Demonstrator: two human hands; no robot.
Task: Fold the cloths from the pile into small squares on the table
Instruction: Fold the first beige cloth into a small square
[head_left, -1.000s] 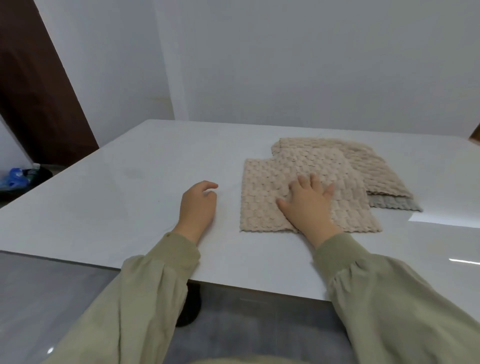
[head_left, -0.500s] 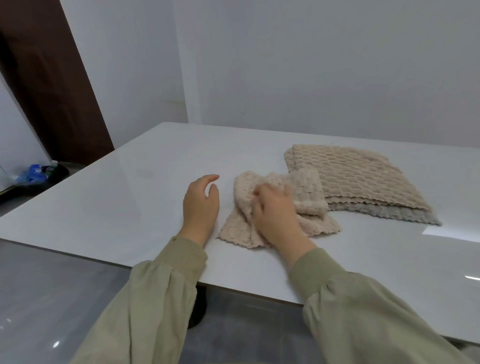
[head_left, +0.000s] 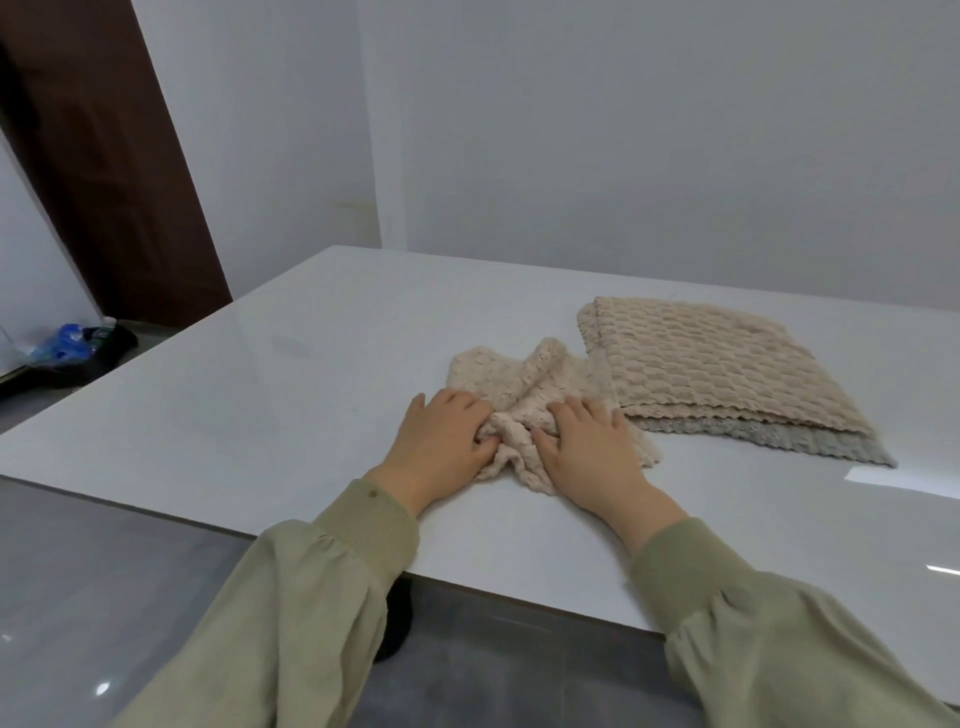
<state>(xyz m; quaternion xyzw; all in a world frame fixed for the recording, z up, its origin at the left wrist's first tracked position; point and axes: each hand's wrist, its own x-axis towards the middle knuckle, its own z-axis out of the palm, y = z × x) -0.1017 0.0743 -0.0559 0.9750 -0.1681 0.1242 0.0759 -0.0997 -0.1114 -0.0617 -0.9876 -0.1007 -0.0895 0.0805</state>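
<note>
Near the bench's (head_left: 260, 405) front edge, my left hand (head_left: 441, 436) and right hand (head_left: 587, 449) both grip the bunched cloth (head_left: 524, 382), touching the pile (head_left: 691, 374); spreading it carelessly could drag that pile askew.

— Where's the beige cloth (head_left: 524, 379)?
— Bunched up on the white tabletop (head_left: 260, 405), touching the pile (head_left: 691, 364) of flat cloths to its right.
— And the hands?
— The left hand (head_left: 441, 441) grips its near fold, fingers curled in. The right hand (head_left: 587, 452) lies on it alongside; grip unclear.
</note>
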